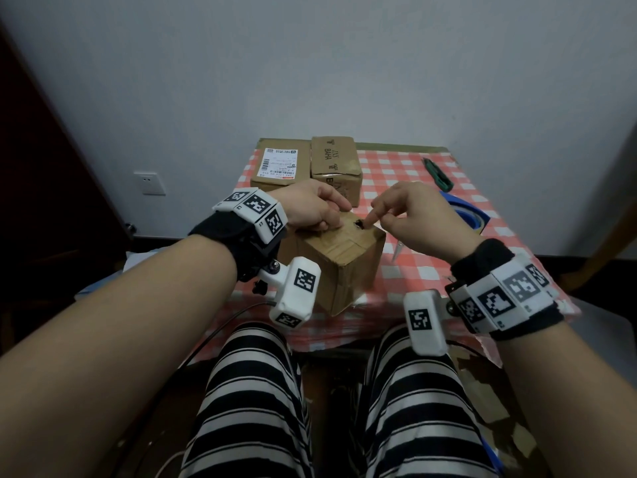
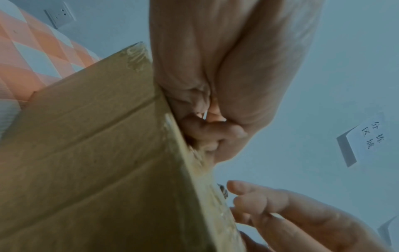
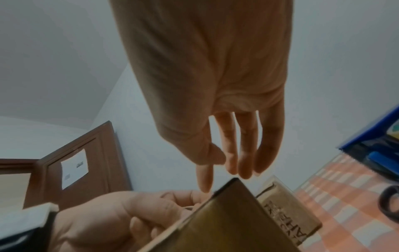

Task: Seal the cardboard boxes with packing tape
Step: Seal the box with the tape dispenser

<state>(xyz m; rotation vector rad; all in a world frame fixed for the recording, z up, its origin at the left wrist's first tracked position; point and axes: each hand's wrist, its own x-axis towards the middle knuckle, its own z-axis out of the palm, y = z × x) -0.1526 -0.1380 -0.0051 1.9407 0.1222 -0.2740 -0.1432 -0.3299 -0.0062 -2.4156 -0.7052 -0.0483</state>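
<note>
Checked cloth covers the desk (image 1: pixel 413 267), and the near box (image 1: pixel 344 260) stands at its centre, two more boxes (image 1: pixel 306 165) at 12 o'clock. Left hand (image 1: pixel 310 210) curls its grip over the box's top edge; right hand (image 1: pixel 413 219), grip loosely spread, touches one fingertip (image 1: pixel 369 222) to a torn spot. Best to steady the box and press outward from the seam so tape beds flat; the roll (image 1: pixel 465 215) lies at 2 o'clock.
</note>
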